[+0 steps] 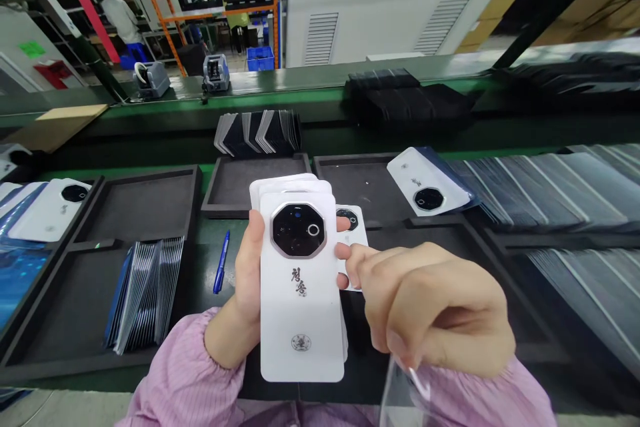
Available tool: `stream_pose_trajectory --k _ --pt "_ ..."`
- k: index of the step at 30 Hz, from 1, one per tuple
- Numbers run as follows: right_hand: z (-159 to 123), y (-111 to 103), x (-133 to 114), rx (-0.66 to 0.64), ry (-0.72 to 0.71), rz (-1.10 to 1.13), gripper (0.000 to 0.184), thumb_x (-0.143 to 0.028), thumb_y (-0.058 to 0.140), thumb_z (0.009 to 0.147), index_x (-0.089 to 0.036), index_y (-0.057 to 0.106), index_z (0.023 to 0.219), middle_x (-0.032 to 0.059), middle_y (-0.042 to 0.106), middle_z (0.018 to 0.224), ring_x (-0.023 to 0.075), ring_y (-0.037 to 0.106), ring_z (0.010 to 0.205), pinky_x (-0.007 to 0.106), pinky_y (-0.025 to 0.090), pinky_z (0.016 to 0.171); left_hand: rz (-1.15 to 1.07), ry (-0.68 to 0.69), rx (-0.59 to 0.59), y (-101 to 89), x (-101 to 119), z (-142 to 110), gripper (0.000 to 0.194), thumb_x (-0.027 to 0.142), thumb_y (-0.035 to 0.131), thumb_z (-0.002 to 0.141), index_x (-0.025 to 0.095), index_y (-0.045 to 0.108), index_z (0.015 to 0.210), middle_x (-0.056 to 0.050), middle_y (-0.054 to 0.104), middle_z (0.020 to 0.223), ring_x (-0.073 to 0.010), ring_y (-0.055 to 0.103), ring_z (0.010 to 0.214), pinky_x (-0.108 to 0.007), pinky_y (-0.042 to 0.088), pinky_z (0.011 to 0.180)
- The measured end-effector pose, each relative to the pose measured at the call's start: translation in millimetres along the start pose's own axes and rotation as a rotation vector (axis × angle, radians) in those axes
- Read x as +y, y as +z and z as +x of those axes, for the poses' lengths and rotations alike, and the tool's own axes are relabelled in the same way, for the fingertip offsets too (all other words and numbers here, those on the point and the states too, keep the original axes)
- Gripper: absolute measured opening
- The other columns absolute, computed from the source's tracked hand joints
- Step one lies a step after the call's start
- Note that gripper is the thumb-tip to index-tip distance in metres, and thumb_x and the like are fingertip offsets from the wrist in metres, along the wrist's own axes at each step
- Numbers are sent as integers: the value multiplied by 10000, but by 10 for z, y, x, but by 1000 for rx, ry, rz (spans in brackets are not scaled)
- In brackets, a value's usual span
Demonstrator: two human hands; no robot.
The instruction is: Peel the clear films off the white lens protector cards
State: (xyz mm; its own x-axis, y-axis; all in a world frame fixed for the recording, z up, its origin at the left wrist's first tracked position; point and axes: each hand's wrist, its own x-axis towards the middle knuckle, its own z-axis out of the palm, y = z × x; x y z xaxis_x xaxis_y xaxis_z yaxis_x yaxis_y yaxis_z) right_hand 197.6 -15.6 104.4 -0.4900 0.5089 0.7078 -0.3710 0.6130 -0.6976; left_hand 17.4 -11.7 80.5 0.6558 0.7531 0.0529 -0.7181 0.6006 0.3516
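My left hand (pixel 249 260) is closed around a small stack of white phone back covers (pixel 300 300). The top one faces me, with a dark octagonal camera area, dark lettering and a round emblem. Several fingertips show at the stack's right edge. Beside that edge is my right hand (pixel 435 307), fingers curled, pinching a clear plastic film (pixel 407 397) that hangs below it. Whether its index finger touches the stack I cannot tell. Another white phone back cover (pixel 356 233) lies behind the stack, partly hidden by it and by my fingers.
A blue pen (pixel 221 263) lies left of my left hand. Dark trays (pixel 135 203) hold rows of clear-and-blue sleeves (pixel 145 297). More white covers lie at left (pixel 47 213) and right (pixel 417 183). Tape dispensers (pixel 217 73) stand on the rear ledge; a person (pixel 123 17) is beyond.
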Motion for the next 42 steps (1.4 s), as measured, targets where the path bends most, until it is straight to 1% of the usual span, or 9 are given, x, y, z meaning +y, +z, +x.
stream_pose_trajectory --k 4,7,10,15,19,25,31,34,42 --pt "0 40 -22 -15 -9 -33 237 -229 651 960 -151 629 738 12 698 635 95 669 585 269 517 785 45 35 -29 9 6 -15 787 714 649 774 182 611 1352 -114 730 1020 -236 673 798 -359 539 770" --pt "-8 57 -35 -11 -13 -37 257 -239 641 967 -152 620 726 12 701 618 87 671 568 261 511 780 97 52 -43 5 5 -32 746 709 659 768 177 647 1291 -120 723 1022 -246 666 808 -375 532 778" --pt "-23 67 -45 -12 -5 -47 265 -250 629 974 -162 617 725 7 706 616 85 671 557 262 510 790 102 79 -65 11 -8 -37 700 699 661 770 167 676 1225 -119 720 1014 -242 662 819 -363 528 774" --pt "-30 66 -55 0 7 -62 257 -264 621 978 -181 623 735 -9 706 622 83 660 541 259 515 799 107 91 -36 40 -20 -25 704 701 678 748 154 686 1191 -122 720 989 -242 652 792 -375 529 765" --pt "2 53 -54 -42 -32 -46 239 -237 630 961 -165 623 734 4 704 615 85 660 538 248 509 791 108 78 -28 46 -18 -28 730 718 670 742 160 673 1212 -116 715 970 -234 653 783 -368 523 762" --pt "13 58 -54 -28 -23 -45 245 -249 633 961 -173 625 729 7 702 597 91 658 519 253 517 764 137 69 -1 35 -19 -41 811 757 652 725 156 642 1269 -131 712 987 -248 648 775 -386 519 748" --pt "12 59 -52 -17 -43 -36 249 -252 642 952 -159 630 721 16 691 599 91 644 515 254 513 730 115 89 -33 57 -16 -51 792 714 663 758 180 611 1341 -127 719 1023 -252 664 794 -375 530 744" --pt "13 50 -66 -48 -50 -63 233 -221 615 973 -164 633 749 13 692 614 90 643 537 248 520 736 108 81 -36 68 -15 -59 802 704 668 766 197 584 1381 -124 719 1065 -250 669 826 -369 534 761" --pt "11 21 -72 -74 -28 -51 214 -229 619 964 -167 638 760 22 711 634 103 661 550 254 526 740 101 72 -25 73 -21 -57 811 714 669 755 198 586 1375 -124 719 1049 -253 672 822 -368 537 754"
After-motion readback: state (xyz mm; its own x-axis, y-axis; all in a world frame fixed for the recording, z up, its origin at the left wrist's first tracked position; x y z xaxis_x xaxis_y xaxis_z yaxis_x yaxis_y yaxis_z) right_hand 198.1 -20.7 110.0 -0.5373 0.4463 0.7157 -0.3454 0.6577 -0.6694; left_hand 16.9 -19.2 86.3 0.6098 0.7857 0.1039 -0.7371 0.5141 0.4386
